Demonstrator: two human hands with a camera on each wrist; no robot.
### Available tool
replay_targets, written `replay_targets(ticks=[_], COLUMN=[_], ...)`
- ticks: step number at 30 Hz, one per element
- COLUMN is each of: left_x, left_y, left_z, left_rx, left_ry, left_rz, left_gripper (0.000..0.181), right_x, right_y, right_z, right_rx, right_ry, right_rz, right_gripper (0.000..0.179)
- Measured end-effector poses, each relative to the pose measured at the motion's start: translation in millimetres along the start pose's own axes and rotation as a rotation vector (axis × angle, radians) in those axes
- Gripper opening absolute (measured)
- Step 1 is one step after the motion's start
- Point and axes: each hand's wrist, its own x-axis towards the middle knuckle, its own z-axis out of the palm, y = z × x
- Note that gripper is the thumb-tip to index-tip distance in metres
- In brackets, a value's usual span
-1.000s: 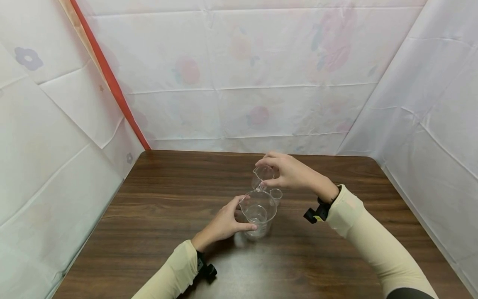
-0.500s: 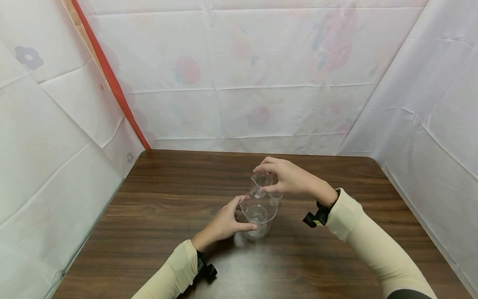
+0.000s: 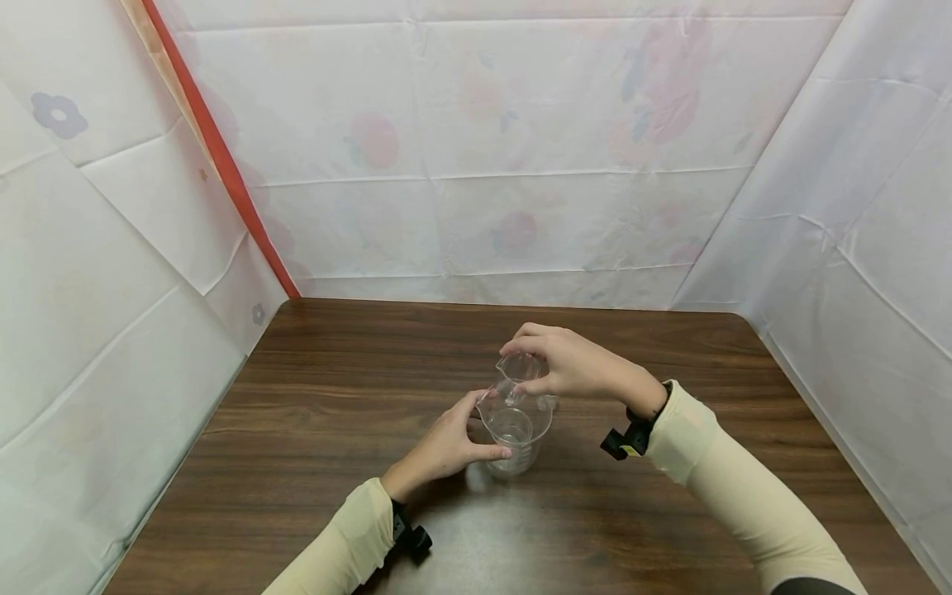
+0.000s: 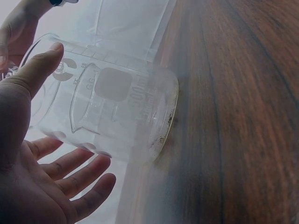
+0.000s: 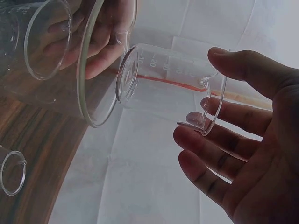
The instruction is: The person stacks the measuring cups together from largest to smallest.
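My left hand (image 3: 446, 442) grips the side of a large clear glass beaker (image 4: 161, 105) with white markings, upright on the table. Inside it stands a medium glass beaker (image 3: 511, 426), its spout visible through the wall in the left wrist view. By the rim, my right hand (image 3: 568, 361) holds a small graduated beaker (image 5: 163, 88), thumb on one side and fingers on the other. Its base is at the large beaker's mouth, above the medium one. Whether the base has passed the large rim is hard to tell. Another small beaker (image 5: 13, 173) stands on the table behind, mostly hidden in the head view.
The dark wood-grain table (image 3: 335, 372) is enclosed by white patterned cloth (image 3: 446, 107) at the back and both sides. A red strip (image 3: 223, 157) runs down the back left corner. Black wrist cameras (image 3: 626, 440) sit on both wrists.
My right hand has moved toward me and slightly left, carrying the small beaker from behind the large beaker to over its mouth. The left hand and the large beaker have stayed still.
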Motion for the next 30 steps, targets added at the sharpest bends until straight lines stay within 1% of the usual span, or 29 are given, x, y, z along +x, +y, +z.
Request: replay_targets(ticks=[4, 13, 21, 30], left_x=[0.1, -1.4, -1.3, -2.0], left_y=[0.4, -0.6, -1.1, -1.0], left_z=[-0.2, -0.1, -0.5, -0.8], left_rx=[-0.001, 0.003, 0.008, 0.003], left_ry=[-0.001, -0.005, -0.007, -0.017], left_rz=[0.002, -0.015, -0.016, -0.020], left_gripper=[0.085, 0.087, 0.087, 0.086], right_x=[-1.1, -1.3, -2.1, -1.3], right_y=[-0.8, -0.8, -2.5, -3.7], right_z=[0.8, 4.3, 5.9, 9.4], right_rx=[-0.008, -0.029, -0.042, -0.035], right_ry=[-0.009, -0.016, -0.017, -0.044], right_rz=[0.003, -0.026, -0.045, -0.055], right_gripper=[0.044, 0.043, 0.043, 0.044])
